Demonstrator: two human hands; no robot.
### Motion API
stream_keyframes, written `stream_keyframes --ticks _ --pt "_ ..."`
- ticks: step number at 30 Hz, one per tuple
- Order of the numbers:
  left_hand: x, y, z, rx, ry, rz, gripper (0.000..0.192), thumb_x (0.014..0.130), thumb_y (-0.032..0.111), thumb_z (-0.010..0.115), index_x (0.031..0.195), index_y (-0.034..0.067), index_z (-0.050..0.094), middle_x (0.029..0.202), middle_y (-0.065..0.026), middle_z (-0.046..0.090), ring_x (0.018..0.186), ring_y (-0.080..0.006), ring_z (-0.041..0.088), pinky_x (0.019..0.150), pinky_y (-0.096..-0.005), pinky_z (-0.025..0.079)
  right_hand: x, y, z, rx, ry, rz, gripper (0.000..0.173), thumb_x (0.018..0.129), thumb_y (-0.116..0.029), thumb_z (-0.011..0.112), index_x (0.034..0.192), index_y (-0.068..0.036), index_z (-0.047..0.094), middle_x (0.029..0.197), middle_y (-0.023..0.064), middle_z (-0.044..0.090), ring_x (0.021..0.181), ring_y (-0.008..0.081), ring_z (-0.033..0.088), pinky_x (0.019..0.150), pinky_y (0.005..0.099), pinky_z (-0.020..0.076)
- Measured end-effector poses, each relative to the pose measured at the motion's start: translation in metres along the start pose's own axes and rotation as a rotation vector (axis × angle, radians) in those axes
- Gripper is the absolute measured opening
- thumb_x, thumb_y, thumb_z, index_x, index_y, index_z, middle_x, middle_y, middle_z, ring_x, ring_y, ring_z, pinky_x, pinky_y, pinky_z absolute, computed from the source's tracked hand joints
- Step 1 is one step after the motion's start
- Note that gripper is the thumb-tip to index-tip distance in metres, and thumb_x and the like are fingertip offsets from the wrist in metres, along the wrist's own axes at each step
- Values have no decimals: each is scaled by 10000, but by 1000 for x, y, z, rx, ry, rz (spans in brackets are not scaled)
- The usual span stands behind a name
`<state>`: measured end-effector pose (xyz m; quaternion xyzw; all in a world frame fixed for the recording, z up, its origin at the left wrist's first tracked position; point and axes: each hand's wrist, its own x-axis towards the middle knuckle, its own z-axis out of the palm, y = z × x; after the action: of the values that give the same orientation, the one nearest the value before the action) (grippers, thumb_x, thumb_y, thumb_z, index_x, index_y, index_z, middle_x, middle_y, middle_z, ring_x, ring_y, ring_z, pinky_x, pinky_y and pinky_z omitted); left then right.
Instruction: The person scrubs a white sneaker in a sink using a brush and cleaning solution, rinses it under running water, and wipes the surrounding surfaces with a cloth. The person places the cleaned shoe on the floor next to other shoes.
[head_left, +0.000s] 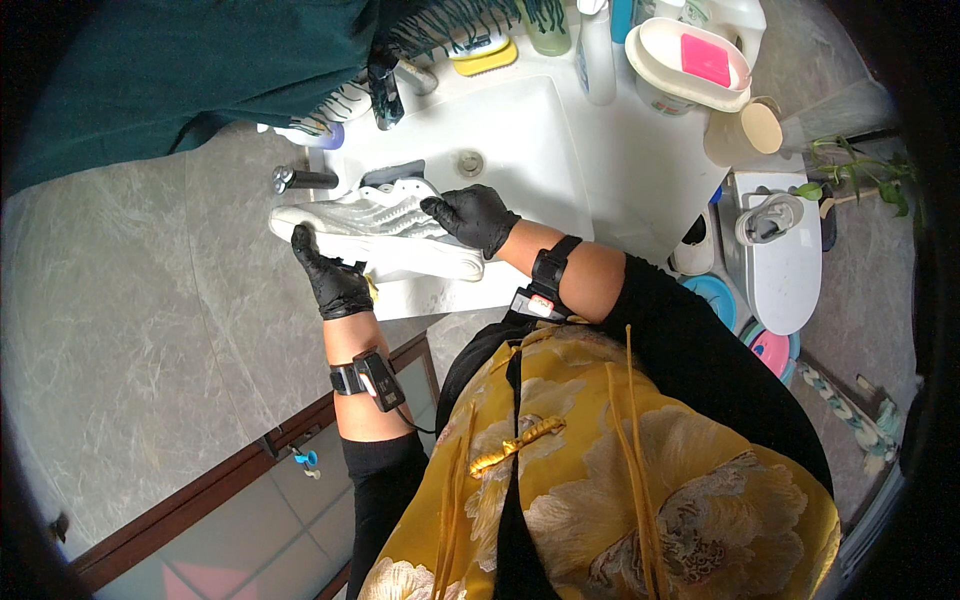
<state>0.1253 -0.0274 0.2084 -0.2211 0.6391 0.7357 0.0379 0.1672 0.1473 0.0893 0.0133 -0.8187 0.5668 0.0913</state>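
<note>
Above the front of the white sink basin (517, 112), a white and grey sneaker (375, 214) lies on its side, its white sole facing me. My left hand (330, 277), in a black glove, grips the sole near the toe end, thumb up against its edge. A small yellow thing (372, 289) shows beside that palm, mostly hidden; I cannot tell what it is. My right hand (476, 217), gloved in black too, pinches the shoe's upper near the collar. Part of the dark grey tongue (394, 174) stands up behind the laces. The drain (470, 163) is visible beyond the shoe.
A dark faucet (386, 94) reaches over the basin, below a fringed green cloth (187, 75). An electric shaver (304, 180) is at the left rim. Behind stand a yellow soap dish (486, 60), a spray bottle (596, 60) and a beige cup (744, 135). Another shoe (769, 217) rests on the toilet lid (780, 292).
</note>
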Motion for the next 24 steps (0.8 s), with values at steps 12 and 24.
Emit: stream_keyframes --ticks 12,24 --pt "31 -22 -46 -127 -309 294 741 758 298 640 1389 103 305 1296 -114 434 1192 -302 427 1002 -457 367 27 40 2 460 -292 466 421 843 -303 585 1230 -143 541 1193 126 583 1057 277 563 866 381 469" --pt "15 -21 -40 -188 -517 166 805 725 360 636 1380 34 301 1339 -167 426 1221 -358 407 1043 -493 322 26 69 30 -211 -713 -81 265 756 -214 531 804 3 675 700 168 637 591 272 609 565 408 496"
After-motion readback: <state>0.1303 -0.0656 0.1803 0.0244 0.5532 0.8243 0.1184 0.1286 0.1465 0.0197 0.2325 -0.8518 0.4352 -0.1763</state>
